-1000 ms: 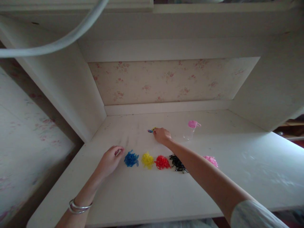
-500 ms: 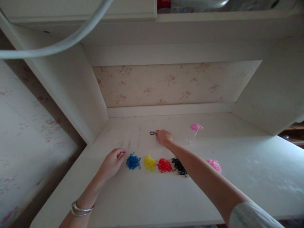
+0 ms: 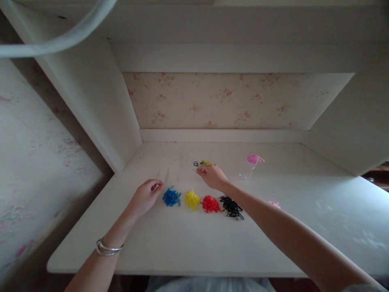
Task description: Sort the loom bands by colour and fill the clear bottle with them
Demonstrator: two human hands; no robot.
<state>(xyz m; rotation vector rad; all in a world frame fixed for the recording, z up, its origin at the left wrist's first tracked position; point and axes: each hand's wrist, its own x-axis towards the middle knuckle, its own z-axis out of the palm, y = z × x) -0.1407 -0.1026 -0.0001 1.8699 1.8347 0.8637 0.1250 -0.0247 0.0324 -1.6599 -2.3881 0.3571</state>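
My right hand (image 3: 213, 177) reaches over the desktop with thumb and fingers pinched together. A tiny bit shows at its fingertips, too small to make out. Just beyond lie a few small coloured loops (image 3: 203, 163), among them yellow, dark and blue ones. My left hand (image 3: 147, 193) is curled, thumb against fingertips, left of a blue pile (image 3: 172, 197); whatever it may hold is hidden. Rightward from there sit a yellow pile (image 3: 192, 200), a red pile (image 3: 210, 204) and a black pile (image 3: 231, 207) of small looped pieces resembling paper clips. My forearm partly covers a pink pile (image 3: 274, 204).
A clear plastic cup (image 3: 246, 172) with a pink lid (image 3: 254, 158) stands behind my right forearm. White side panels and an overhead shelf (image 3: 225, 26) enclose the desk (image 3: 182, 247). A pale cable (image 3: 69, 40) curves across the upper left.
My right hand has drawn back slightly from the small coloured loops, uncovering more of them. The view has tilted down. My left hand keeps its curled pose beside the blue pile.
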